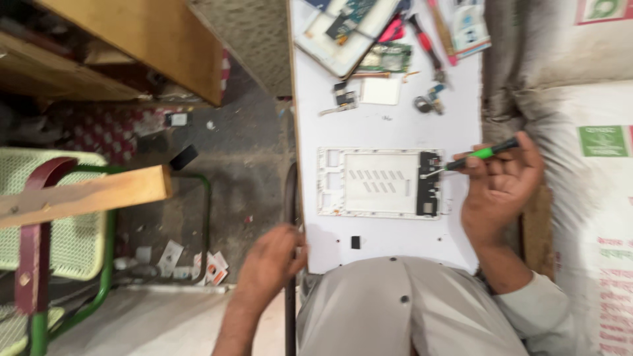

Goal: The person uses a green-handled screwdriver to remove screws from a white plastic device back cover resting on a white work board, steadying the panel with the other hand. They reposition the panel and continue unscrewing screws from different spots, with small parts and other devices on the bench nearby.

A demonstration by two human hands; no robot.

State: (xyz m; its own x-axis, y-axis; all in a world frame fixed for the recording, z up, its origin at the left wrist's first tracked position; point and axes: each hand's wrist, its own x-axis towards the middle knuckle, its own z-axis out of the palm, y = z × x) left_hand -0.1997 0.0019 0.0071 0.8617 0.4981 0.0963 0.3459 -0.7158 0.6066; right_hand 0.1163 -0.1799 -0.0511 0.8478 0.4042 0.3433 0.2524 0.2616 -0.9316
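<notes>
A white tablet frame [379,182] lies flat on the white table [389,128], with a black circuit board strip [428,183] along its right end. My right hand [499,188] grips a green-and-black screwdriver [476,155], whose tip touches the top of the black strip. My left hand [271,260] hangs off the table's left edge, fingers curled at the edge, and I cannot tell whether it holds anything.
Loose parts lie at the table's far end: another opened device [346,29], a green circuit board [386,58], red-handled pliers [425,43], a small white square [380,91]. A small black piece [355,242] sits near me. A wooden bench [132,39] and green chair [56,224] stand at the left.
</notes>
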